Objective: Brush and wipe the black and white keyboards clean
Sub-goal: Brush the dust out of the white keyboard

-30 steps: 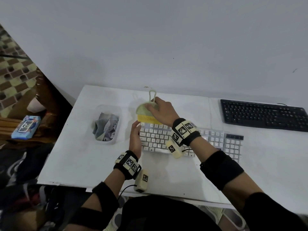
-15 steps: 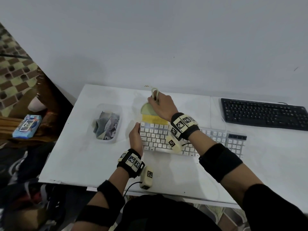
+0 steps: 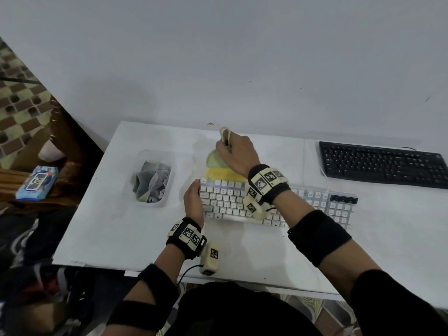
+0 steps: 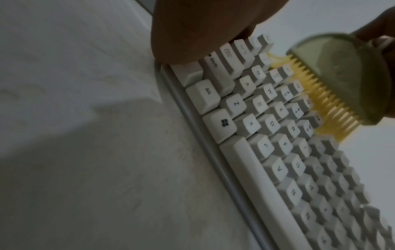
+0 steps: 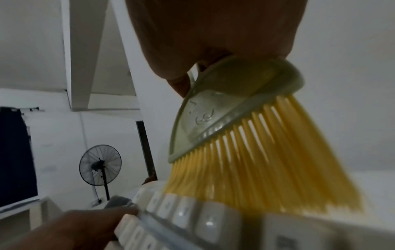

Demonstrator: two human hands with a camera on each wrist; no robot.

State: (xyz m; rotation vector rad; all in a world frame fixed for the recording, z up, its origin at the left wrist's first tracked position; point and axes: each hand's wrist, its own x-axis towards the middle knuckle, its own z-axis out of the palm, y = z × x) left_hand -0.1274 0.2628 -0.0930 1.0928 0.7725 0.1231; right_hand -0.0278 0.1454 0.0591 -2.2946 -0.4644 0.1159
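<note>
White wall rises behind a white table that carries two keyboards, one brush and one clear tub. Beyond the table's left edge lie tiled floor and a blue packet; a standing fan shows in the right wrist view.

One white keyboard lies at the middle of the table, its left end directly under the left hand. That hand's fingers rest on the keyboard's left edge and its outermost keys; whether they curl around the frame cannot be told. One black keyboard sits well apart, far off to the right of the right hand's fingers, near the wall.

The right hand grips the looped handle of the green brush, fingers curled around it. Its yellow bristles fan down below those fingers and touch the top key row at the keyboard's far left corner, spilling past the back edge onto the table.

The tub, holding crumpled grey cloths, stands to the left of the left hand's fingers, near but not touching the keyboard. Bare tabletop stretches between the brush and the wall, in front of the white keyboard toward the near edge, and between the two keyboards.
</note>
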